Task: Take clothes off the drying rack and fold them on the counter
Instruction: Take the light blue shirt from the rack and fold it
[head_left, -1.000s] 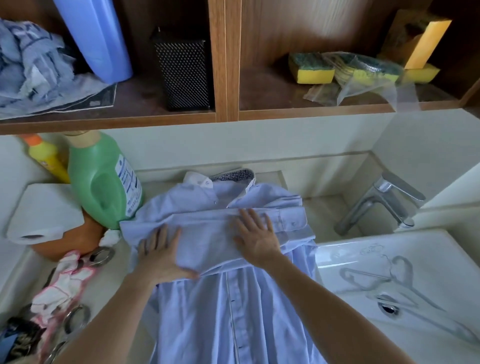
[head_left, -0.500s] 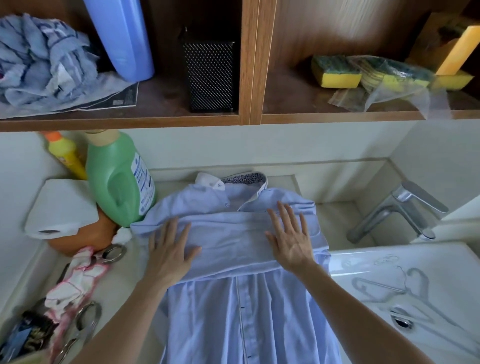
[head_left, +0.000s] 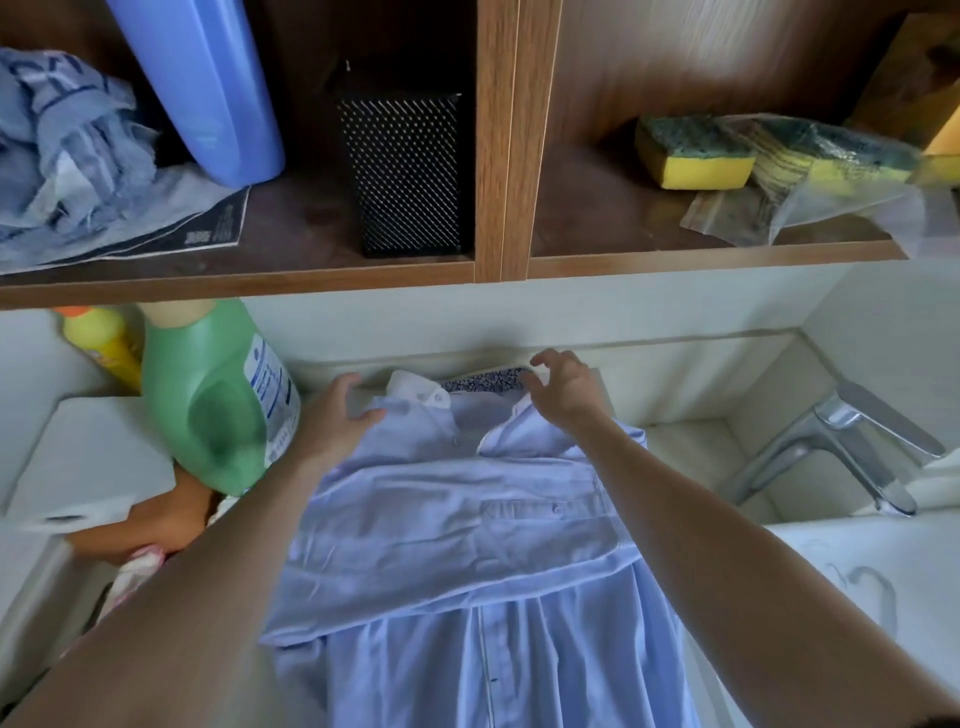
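Shirt, pale blue and buttoned, lies face up on the table, its collar toward the back wall and its lower part running off the near edge of the view. A sleeve is folded flat across the chest, cuff toward the right. We have both arms stretched out over it to the collar end. Our left hand rests at the left shoulder of the shirt, thumb on the cloth beside the white collar tip, fingers loosely apart and reaching behind the shoulder seam; whether they grip any cloth we cannot tell. Our right hand sits at the right side of the collar, fingers curled and apart, tips close to the patterned collar lining, not visibly pinching it.

Left of the shirt a green detergent bottle stands touching the shoulder area, with a yellow bottle behind it and a white paper roll further left. To the right are a chrome tap and the white sink. On the wooden shelf above stand a blue container, a black mesh holder, crumpled blue cloth and yellow-green sponges.
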